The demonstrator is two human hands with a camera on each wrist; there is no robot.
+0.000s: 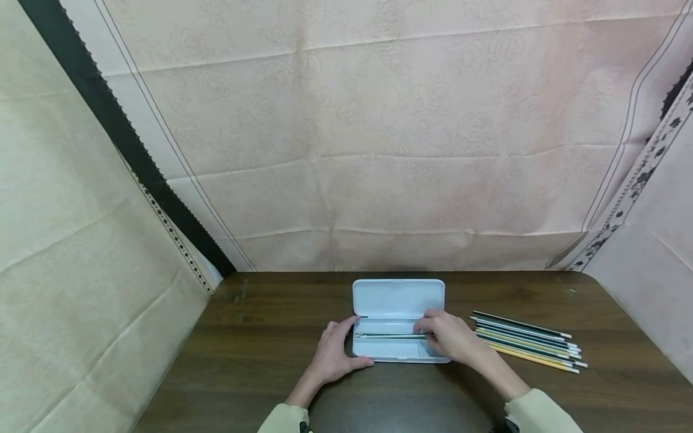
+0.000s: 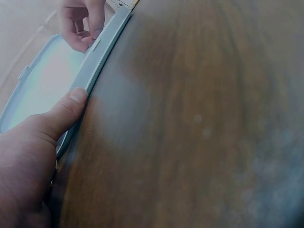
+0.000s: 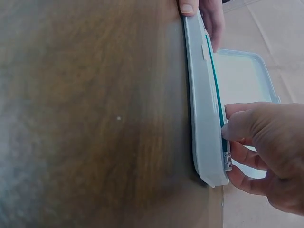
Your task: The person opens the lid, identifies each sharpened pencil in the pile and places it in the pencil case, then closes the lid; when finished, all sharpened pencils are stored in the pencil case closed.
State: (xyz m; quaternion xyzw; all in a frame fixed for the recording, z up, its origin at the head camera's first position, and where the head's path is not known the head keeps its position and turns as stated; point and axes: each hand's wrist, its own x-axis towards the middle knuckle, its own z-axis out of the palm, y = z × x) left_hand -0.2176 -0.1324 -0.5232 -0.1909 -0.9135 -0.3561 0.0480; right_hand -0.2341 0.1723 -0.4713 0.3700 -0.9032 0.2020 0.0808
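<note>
While right hand [image 1: 446,338] pinches green pencil [image 3: 215,80] lengthwise along open case [image 1: 390,350], left hand [image 1: 332,355] grips case's left end; pencil could lie askew if released crooked.

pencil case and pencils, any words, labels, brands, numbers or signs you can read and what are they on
None can be read.
Held green pencil: small dark marks near its end, too blurred to read.
Pencil case: no lettering seen.
Other pencils: too small to tell.
</note>
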